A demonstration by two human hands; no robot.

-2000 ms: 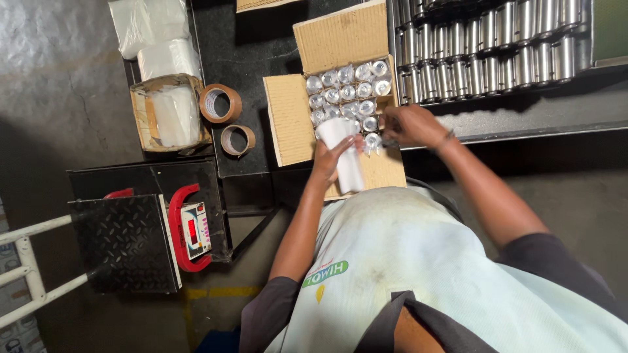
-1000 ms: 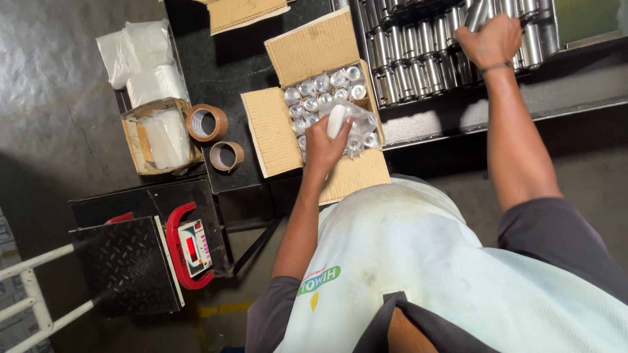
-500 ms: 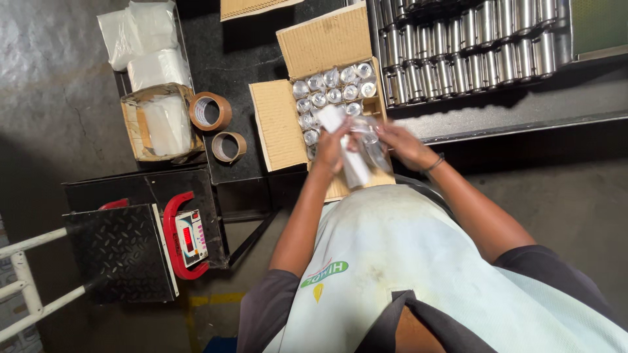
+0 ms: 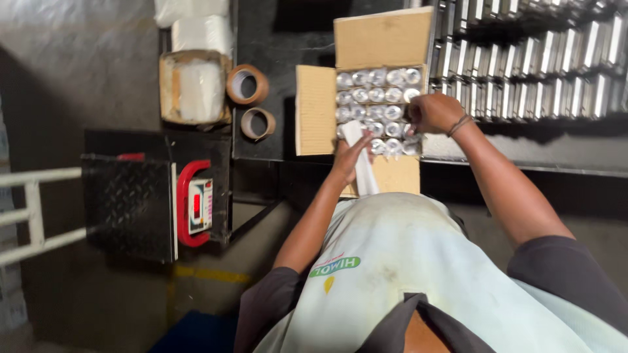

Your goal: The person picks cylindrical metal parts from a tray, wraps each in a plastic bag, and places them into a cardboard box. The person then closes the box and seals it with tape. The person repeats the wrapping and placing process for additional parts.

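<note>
The right hand (image 4: 433,112), up at the rack a second ago, is back over the box (image 4: 376,108), fingers apparently clenched on a can, while the left hand (image 4: 348,157) grips a white sleeve (image 4: 362,163) at the box's near edge.

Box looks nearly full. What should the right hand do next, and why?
Probably lower the right hand straight down at the right edge of the cardboard box. It is closed over the rows of shiny metal parts there, while the left hand steadies a white sheet at the near edge.
</note>
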